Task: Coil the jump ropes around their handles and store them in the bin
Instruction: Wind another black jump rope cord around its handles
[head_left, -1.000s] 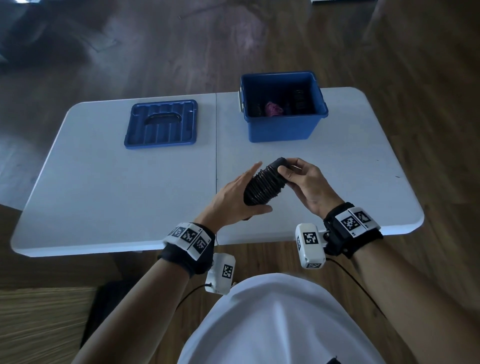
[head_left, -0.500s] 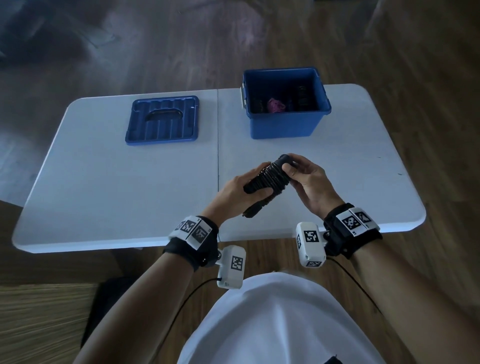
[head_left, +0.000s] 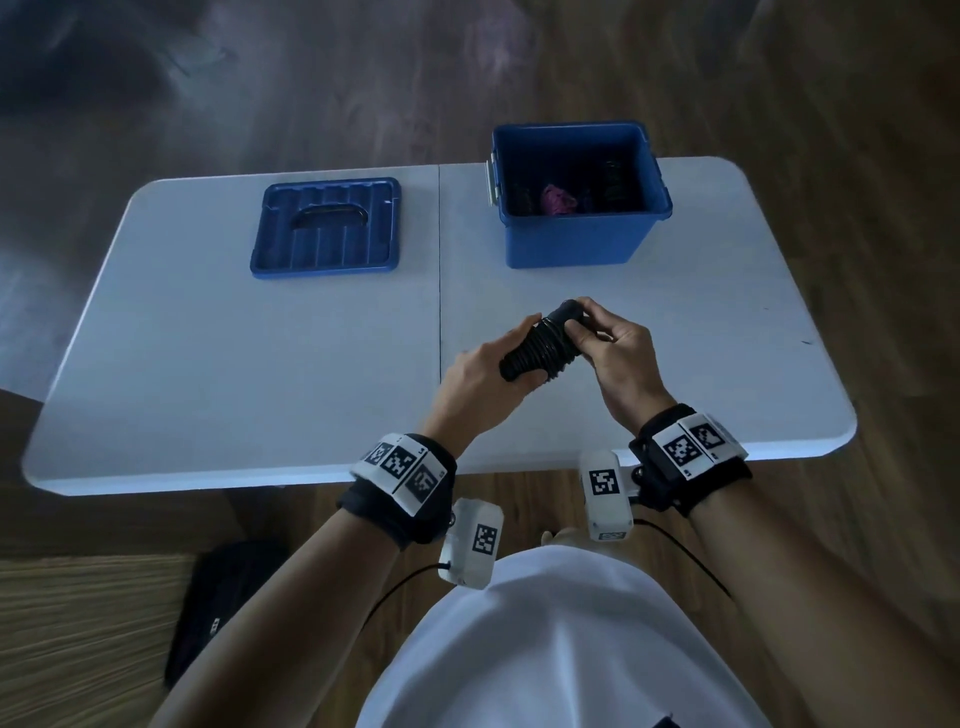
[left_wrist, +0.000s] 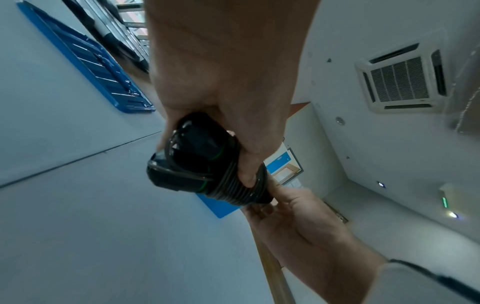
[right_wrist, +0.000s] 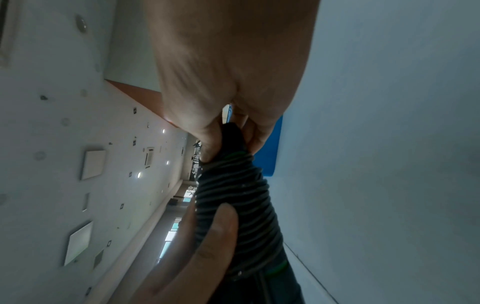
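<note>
— So what is changing between the hands just now?
— Compared with a second ago, the left hand (head_left: 480, 376) is closing up; its fingers were lying straighter along the coiled jump rope (head_left: 540, 349), and now they are curling round the near end of the bundle; the right hand (head_left: 615, 353) is pinching the bare handle tip at the far end, just as before.
— And the rope itself?
— It is sitting wound in tight black turns round the paired handles, held just above the tabletop (head_left: 208, 364) near the front middle; no loose tail is showing in the head view, though the left wrist view is showing a strand looping across the handle caps (left_wrist: 187, 152); whether it is tucked I cannot tell.
— Meaning what for the job?
— I judge the coiling is nearly done, and the bundle is getting ready to go into the bin (head_left: 576, 239).
— Is the way open?
— The bin is standing well apart from the hands, toward the far edge, with its top open and dark coils and something pink already lying inside; the lid (head_left: 327, 226) is lying well to the left, out of the path; bare tabletop is lying between hands and bin; the near wall of the bin is the one edge needing to be cleared.
</note>
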